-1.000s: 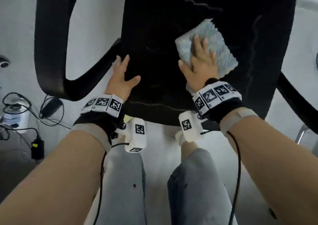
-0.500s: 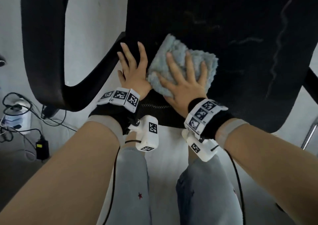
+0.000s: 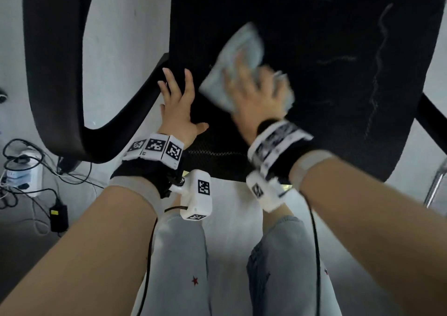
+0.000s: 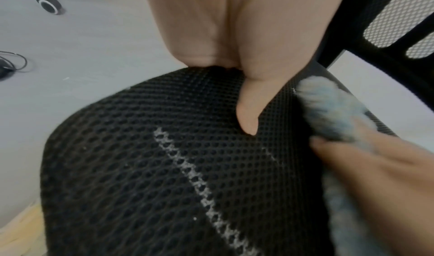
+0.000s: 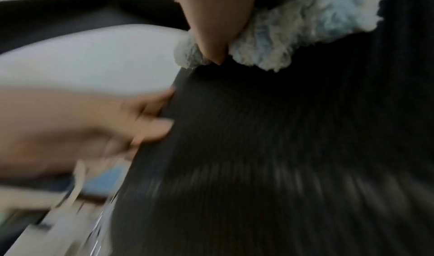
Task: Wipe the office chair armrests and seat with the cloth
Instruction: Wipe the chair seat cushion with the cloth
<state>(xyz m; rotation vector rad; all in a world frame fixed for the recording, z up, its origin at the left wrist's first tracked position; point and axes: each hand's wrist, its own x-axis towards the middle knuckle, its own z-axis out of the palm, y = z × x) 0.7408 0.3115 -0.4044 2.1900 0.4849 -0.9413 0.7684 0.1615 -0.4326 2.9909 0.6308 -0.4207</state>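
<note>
1. The right hand [image 3: 256, 98] lay flat on the cloth [image 3: 244, 56], with the fingers spread and fairly straight, and pressed it onto the seat [image 3: 338, 98]; both were blurred in the head view.
2. The cloth, pale blue and fluffy, was on the left half of the black mesh seat, just beside the left hand [image 3: 179, 107].
3. The left hand rested open at the left edge of the seat, fingers straight and apart, thumb stretched out on the mesh; it held nothing.
4. In the left wrist view, the thumb [image 4: 253, 107] touched the mesh near a whitish wavy line [image 4: 199, 182].
5. The left armrest [image 3: 55, 73] curved beside the seat, apart from both hands.
6. Cables and a power strip [image 3: 21, 170] were on the floor at the left.
</note>
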